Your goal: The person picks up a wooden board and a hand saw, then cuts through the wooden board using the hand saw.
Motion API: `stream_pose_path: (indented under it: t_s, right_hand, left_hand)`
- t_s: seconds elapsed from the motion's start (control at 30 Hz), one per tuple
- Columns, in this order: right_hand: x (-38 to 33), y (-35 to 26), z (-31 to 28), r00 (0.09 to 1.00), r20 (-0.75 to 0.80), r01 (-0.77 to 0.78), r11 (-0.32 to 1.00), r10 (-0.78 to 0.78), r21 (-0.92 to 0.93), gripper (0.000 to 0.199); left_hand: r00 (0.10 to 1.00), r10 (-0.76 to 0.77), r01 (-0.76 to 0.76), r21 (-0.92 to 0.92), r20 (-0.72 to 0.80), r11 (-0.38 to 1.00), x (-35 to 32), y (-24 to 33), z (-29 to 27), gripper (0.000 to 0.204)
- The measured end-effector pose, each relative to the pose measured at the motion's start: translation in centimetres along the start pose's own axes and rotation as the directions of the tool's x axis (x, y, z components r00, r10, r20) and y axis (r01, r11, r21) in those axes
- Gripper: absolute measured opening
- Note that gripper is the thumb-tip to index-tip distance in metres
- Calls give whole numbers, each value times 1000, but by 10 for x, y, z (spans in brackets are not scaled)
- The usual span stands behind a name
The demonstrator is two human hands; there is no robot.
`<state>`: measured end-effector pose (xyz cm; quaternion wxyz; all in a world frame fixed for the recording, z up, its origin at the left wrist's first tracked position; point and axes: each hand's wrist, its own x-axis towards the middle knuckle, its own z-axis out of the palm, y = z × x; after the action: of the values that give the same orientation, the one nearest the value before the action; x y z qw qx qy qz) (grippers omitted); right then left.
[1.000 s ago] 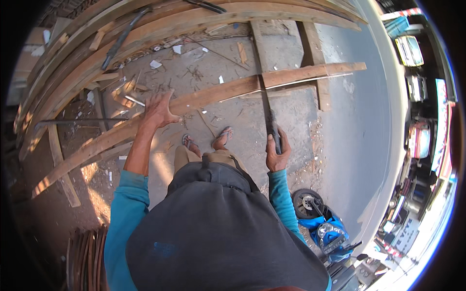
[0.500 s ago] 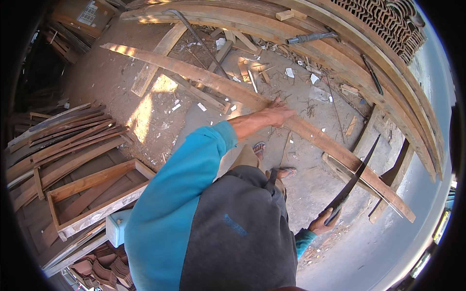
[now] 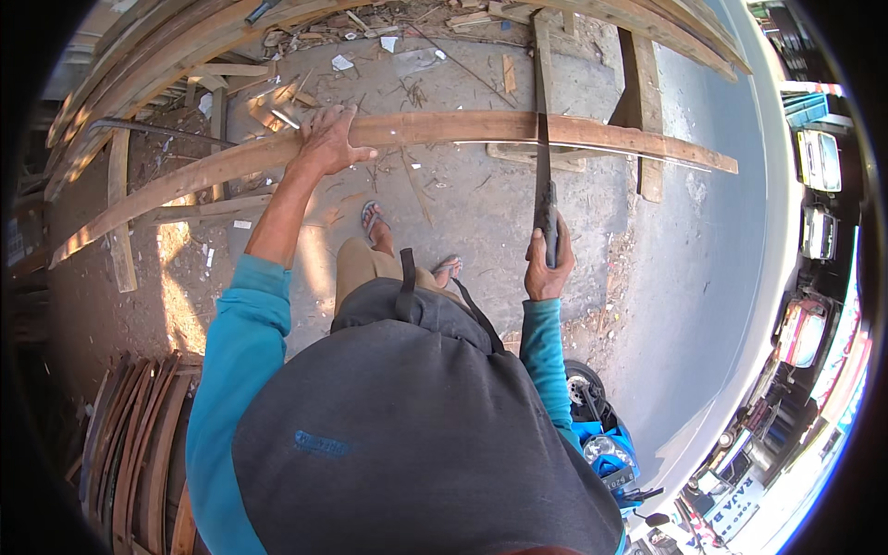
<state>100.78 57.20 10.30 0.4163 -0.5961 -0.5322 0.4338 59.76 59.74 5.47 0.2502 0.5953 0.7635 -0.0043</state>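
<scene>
A long brown wooden plank [image 3: 435, 128] runs crosswise before me, raised on wood pieces. My left hand [image 3: 324, 146] grips it left of the middle, fingers over its far edge and thumb stretched to the right along it. In my right hand [image 3: 549, 266] is a hand saw [image 3: 543, 162], held by its dark handle. Its blade points away from me and lies across the plank, right of the middle. Whether the teeth are cutting in is too small to tell. Under the plank's right part stands an upright-looking timber support [image 3: 640, 92].
Long stacked beams [image 3: 185, 69] curve along the far left. More boards [image 3: 139, 444] are piled at lower left. A blue motorcycle [image 3: 606, 449] stands close behind my right arm. Scraps and sticks litter the ground by my sandalled feet [image 3: 375, 227]. Vehicles [image 3: 819, 162] line the far right.
My view has turned to the right, so the plank now lies more level. The saw has turned to cross the plank more squarely. My left hand still holds the plank.
</scene>
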Motion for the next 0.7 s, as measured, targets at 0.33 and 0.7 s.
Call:
stream_pose_path:
  t_s: [0.33,0.7]
  right_hand:
    - [7,2,-52,994,55,94,994,-91,-57,49]
    - [-30,12,-94,977,189,111,993,-100,-50,58]
  left_hand:
    - [890,278,-287,28,-361,957,102,229,53,61]
    - [996,37,-38,-13,-75,999,125,265,36,75]
